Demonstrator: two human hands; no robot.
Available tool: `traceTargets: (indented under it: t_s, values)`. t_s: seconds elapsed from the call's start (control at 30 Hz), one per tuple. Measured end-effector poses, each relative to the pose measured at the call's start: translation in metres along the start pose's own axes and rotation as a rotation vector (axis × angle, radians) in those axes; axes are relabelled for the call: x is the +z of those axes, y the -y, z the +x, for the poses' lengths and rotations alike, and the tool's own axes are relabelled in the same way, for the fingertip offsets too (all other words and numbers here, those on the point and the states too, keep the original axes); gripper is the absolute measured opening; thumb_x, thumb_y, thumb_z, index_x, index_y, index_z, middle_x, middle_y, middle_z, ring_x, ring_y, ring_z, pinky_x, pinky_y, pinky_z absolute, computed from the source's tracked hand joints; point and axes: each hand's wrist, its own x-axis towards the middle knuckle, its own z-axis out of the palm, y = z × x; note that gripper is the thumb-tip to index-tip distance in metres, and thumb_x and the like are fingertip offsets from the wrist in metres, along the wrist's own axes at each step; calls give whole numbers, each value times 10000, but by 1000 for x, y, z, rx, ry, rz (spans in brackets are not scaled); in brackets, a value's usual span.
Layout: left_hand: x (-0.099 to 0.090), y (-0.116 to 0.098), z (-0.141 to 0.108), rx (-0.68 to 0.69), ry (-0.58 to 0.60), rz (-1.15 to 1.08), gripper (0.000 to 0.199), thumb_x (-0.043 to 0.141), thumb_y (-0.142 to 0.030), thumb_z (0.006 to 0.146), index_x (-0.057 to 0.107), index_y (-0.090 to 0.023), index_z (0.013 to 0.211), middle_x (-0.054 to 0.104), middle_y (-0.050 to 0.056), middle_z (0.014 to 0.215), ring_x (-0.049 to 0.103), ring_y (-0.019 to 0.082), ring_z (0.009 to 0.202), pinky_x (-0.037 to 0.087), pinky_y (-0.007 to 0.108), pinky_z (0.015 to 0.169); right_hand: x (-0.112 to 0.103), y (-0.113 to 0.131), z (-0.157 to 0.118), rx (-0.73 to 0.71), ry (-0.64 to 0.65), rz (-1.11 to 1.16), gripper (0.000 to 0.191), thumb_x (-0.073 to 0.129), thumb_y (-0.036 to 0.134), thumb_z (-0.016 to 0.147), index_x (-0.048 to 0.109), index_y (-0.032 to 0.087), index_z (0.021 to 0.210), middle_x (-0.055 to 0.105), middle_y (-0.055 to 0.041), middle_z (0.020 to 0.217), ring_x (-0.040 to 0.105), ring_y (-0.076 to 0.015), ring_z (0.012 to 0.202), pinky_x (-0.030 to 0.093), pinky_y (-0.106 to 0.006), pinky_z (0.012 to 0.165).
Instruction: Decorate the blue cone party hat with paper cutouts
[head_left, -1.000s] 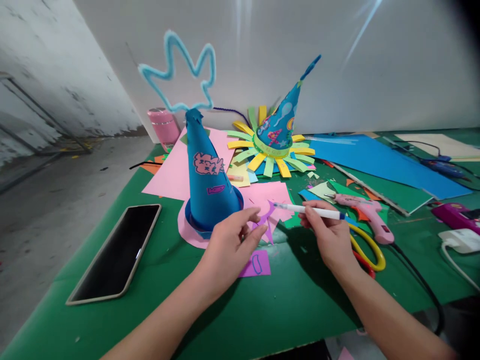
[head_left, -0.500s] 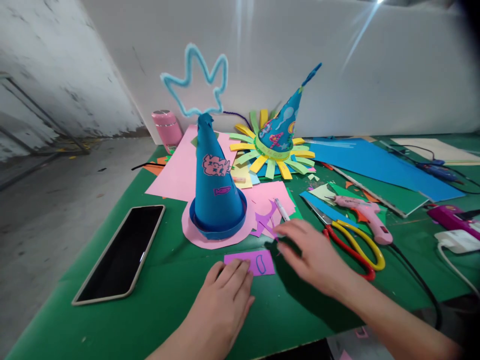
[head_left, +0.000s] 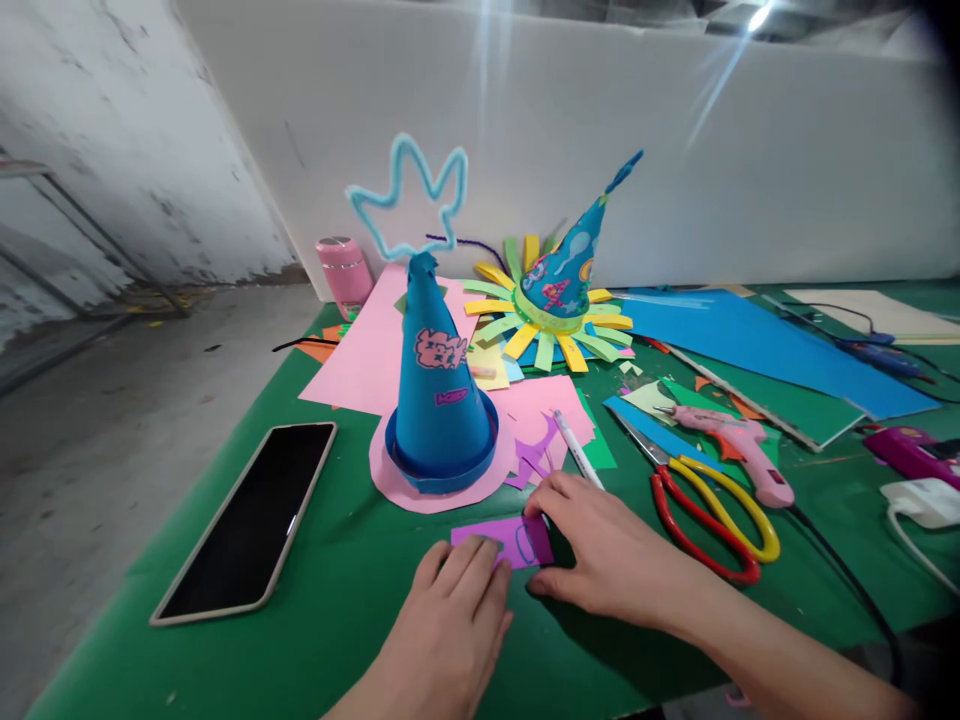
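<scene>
At one purple card [head_left: 517, 533], two hands [head_left: 454, 615] [head_left: 600, 548], two hats [head_left: 441, 415] [head_left: 561, 270] (behind)

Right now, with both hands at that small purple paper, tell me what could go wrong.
The pen lies loose just beyond the right hand, so a brush of the knuckles could roll it away. The blue cone hat stands a little beyond the left hand and the purple paper; a careless forward reach might tip it. The scissors lie to the right, and the right forearm could knock their handles.
</scene>
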Motion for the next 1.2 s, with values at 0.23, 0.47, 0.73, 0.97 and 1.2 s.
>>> traceTargets:
  t_s: [0.23, 0.47, 0.73, 0.97, 1.2]
  values:
    - [2, 1, -1, -24, -19, -13, 344, 271, -214, 894, 594, -166, 1002, 606, 94, 954, 521, 233, 922, 385, 407, 819, -3, 0, 7, -31, 6, -76, 422, 694, 461, 617, 564, 183, 907, 551, -79, 952, 515, -270, 902, 446, -389, 737]
    - [0, -1, -1, -33, -15, -3, 284, 346, -168, 839, 596, -162, 972, 587, 110, 918, 518, 255, 871, 434, 431, 759, -8, 4, 12, -62, 59, -128, 424, 687, 459, 614, 565, 168, 898, 560, -88, 917, 540, -268, 851, 444, -375, 678]
    - [-15, 2, 12, -7, 55, -40, 233, 383, -91, 842, 610, -104, 892, 589, 102, 793, 536, 221, 739, 476, 356, 624, -12, 2, 6, -94, 96, -95, 428, 702, 446, 602, 558, 193, 916, 590, -62, 920, 556, -251, 848, 436, -345, 664]
    - [-30, 9, 37, 28, 471, 0, 177, 462, -16, 774, 602, -124, 780, 589, 77, 749, 544, 226, 672, 465, 341, 565, -19, -7, -8, -37, 113, 81, 317, 610, 259, 699, 549, 235, 1009, 610, -36, 985, 558, -217, 915, 444, -326, 743]
    - [-34, 14, 48, 6, 565, -99, 184, 452, -21, 765, 589, -135, 810, 586, 67, 776, 553, 194, 671, 456, 285, 584, -9, -6, -5, -1, 78, 55, 265, 560, 215, 715, 571, 180, 978, 621, -82, 955, 576, -232, 873, 449, -340, 727]
